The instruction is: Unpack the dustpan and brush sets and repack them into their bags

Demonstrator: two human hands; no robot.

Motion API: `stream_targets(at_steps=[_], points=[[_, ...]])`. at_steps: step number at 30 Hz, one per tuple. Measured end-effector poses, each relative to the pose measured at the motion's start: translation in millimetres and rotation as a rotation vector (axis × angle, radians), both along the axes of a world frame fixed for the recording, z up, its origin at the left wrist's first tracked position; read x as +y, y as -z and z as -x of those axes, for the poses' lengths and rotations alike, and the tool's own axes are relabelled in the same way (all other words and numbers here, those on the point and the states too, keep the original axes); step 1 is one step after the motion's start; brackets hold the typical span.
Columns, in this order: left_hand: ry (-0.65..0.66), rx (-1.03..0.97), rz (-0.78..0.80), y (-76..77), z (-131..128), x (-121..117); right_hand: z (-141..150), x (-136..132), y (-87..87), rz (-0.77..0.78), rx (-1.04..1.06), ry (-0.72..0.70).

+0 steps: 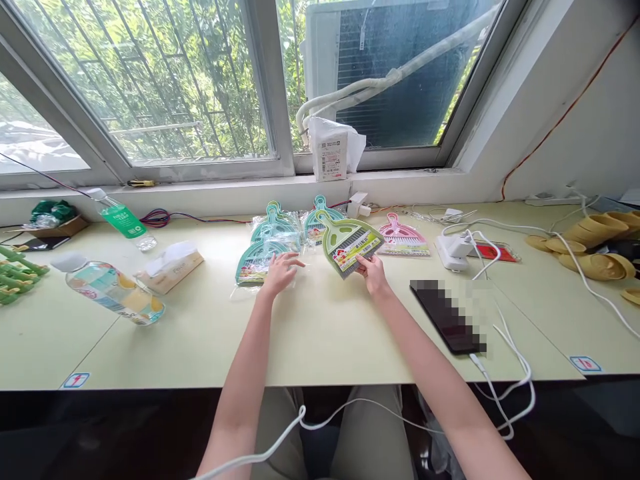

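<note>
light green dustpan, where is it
The light green dustpan is in the right hand, just right of centre in the head view, left of the pink dustpan.

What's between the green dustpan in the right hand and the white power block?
A pink dustpan set lies between them on the table, in the head view.

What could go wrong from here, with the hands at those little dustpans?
1. The right hand grips the green dustpan near its bottom edge, with the handle end raised, so it might tip or slip.
2. The teal dustpans by the left hand overlap in slick-looking plastic, so they could slide about.
3. A white cable runs from the phone over the table's edge, close to the right forearm; a snag might drag the phone.
</note>
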State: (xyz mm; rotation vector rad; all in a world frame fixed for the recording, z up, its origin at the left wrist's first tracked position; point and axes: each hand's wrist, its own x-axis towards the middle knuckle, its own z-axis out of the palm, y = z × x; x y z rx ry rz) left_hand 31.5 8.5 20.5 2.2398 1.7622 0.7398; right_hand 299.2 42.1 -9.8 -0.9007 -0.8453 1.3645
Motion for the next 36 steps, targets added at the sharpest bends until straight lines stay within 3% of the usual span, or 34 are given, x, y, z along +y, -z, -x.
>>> stream_targets(at_steps=[2, 8, 15, 20, 24, 30, 36], points=[[-0.056, 0.002, -0.019, 3.8, -2.1, 1.0, -2.9, 0.7, -1.3, 0.006, -0.013, -0.024], [-0.352, 0.137, -0.324, 21.0, -6.2, 8.4, 1.3, -1.6, -2.2, 0.052, -0.078, -0.221], [-0.411, 0.076, -0.329, 26.6, 0.1, 12.3, 1.0, -4.7, -4.7, 0.103, -0.230, -0.325], [-0.469, 0.035, -0.403, 22.0, 1.0, 10.4, -3.5, -2.7, -6.8, 0.115, -0.286, -0.242], [-0.416, 0.029, -0.472, 19.5, -6.2, 8.6, -2.9, -3.6, -6.8, 0.108, -0.263, -0.201], [-0.277, 0.027, -0.569, 20.4, -20.6, 5.0, 6.7, -8.5, -2.8, 0.033, -0.179, -0.367], [-0.203, -0.021, -0.621, 15.6, -31.8, 0.3, 8.8, -7.2, -0.2, 0.031, -0.186, -0.307]])
